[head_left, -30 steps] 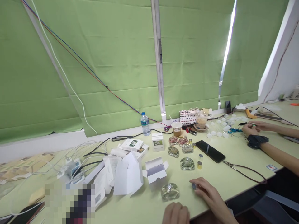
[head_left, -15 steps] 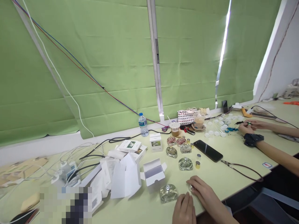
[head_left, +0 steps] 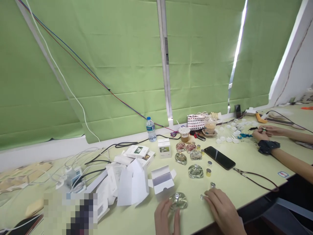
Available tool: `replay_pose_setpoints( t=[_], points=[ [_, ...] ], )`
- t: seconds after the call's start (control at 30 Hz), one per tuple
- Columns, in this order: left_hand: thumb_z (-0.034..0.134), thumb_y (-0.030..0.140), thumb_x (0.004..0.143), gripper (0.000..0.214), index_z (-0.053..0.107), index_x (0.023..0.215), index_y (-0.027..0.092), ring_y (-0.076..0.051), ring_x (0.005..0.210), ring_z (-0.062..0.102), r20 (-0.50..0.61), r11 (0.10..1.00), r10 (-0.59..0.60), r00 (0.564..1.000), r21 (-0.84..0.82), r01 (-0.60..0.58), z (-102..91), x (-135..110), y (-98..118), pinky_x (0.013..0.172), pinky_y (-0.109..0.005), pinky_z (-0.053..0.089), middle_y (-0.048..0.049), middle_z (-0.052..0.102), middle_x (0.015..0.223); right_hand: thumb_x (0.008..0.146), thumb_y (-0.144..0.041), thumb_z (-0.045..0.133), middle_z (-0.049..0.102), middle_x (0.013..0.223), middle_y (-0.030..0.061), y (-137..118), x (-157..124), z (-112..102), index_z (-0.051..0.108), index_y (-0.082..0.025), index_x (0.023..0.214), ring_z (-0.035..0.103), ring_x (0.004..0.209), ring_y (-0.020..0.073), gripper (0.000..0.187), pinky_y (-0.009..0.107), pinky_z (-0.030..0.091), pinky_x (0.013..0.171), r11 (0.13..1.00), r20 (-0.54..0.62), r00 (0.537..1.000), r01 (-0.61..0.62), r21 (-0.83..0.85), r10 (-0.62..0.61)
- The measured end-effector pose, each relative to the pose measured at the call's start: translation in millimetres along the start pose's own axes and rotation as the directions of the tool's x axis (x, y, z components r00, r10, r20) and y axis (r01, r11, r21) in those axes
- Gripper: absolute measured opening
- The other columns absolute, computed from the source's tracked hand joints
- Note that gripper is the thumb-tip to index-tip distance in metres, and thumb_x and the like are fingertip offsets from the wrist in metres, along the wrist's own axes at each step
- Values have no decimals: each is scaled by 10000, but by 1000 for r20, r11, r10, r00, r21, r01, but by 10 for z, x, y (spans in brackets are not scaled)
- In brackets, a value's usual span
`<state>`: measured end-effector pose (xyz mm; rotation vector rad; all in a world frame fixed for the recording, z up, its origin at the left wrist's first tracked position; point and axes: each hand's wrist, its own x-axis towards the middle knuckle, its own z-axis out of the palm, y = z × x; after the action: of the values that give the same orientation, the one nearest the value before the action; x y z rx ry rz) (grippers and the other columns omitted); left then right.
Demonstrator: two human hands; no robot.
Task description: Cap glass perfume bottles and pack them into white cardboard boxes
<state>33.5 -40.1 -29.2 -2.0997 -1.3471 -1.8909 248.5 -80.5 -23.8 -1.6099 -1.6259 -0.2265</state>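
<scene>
A clear glass perfume bottle [head_left: 181, 204] with a pump top stands in front of me. My left hand [head_left: 165, 217] is at its left and front side, fingers and thumb curved around that end. My right hand [head_left: 223, 207] rests low over the table to the right. At its fingertips is a small silvery piece [head_left: 201, 196], its exact kind too small to tell. Just beyond its knuckles stands a silvery cap [head_left: 212, 185]. An opened white box [head_left: 162, 184] lies behind the bottle, flaps spread.
More perfume bottles [head_left: 195, 171] and loose caps [head_left: 208, 172] stand further back. A phone [head_left: 219, 158] and a cord loop [head_left: 259, 179] lie right. White cartons [head_left: 133, 186] and cables [head_left: 70, 176] fill the left. A co-worker's hands [head_left: 265, 132] work at far right.
My left hand has moved left from beside my right hand to the perfume bottle. My right hand has shifted slightly right, and a silvery cap now shows beyond it.
</scene>
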Motion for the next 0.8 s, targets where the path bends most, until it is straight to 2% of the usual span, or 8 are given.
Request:
replay_pose_setpoints(
  t=[0.07,0.17,0.3,0.33,0.4,0.5,0.63,0.8],
  points=[
    [586,260,856,211,641,1053,209,-263,973,655,12,997,-30,999,-73,31,20,37,-33,840,-404,545,-104,696,1022,979,-428,370,702,893,87,-114,-24,71,626,-238,966,688,817,253,319,373,540,728,999,26,999,23,-49,-22],
    [576,311,870,227,645,1061,211,-262,975,651,42,989,-86,995,-113,91,77,18,-60,864,-406,531,-92,708,1013,967,-526,313,675,810,82,-191,-19,183,616,-236,905,677,717,240,424,349,524,634,997,35,999,-39,-74,41],
    [541,352,883,275,658,1081,203,-260,996,647,123,969,-214,969,-98,227,132,-36,-90,892,-408,521,-90,697,1049,964,-536,302,612,783,52,-213,39,224,610,-254,784,641,710,217,454,331,499,655,963,125,978,-188,195,165],
    [520,347,888,279,668,1077,204,-259,1011,645,153,958,-259,954,-88,274,140,-44,-94,893,-406,524,-91,685,1073,947,-542,363,609,808,49,-223,62,212,626,-254,781,633,738,217,423,331,494,689,908,170,963,-256,331,210],
    [487,320,886,285,686,1059,211,-252,1025,645,224,929,-336,915,-80,361,151,-49,-90,871,-390,536,-89,657,1110,864,-532,553,617,837,43,-255,118,182,661,-247,774,616,789,221,318,328,480,749,694,290,910,-414,589,296],
    [487,273,848,292,703,1035,216,-235,985,652,320,892,-379,868,-124,435,167,-27,-39,819,-352,552,-87,629,1105,729,-460,743,643,788,25,-313,222,159,685,-224,822,604,762,210,261,311,479,715,357,442,824,-556,751,354],
    [481,245,830,318,714,1043,215,-225,962,644,407,849,-364,838,-225,478,205,74,104,857,-351,528,-83,638,1034,746,-440,747,610,692,-6,-361,353,206,664,-182,803,528,602,119,277,233,429,577,106,503,783,-572,813,367],
    [546,326,818,306,734,1046,247,-254,992,638,500,774,-380,778,-290,564,273,203,188,891,-375,506,-86,676,1013,710,-470,785,517,642,-38,-341,387,301,620,-159,697,337,480,31,352,165,301,453,-192,538,749,-506,841,387]
  ],
)
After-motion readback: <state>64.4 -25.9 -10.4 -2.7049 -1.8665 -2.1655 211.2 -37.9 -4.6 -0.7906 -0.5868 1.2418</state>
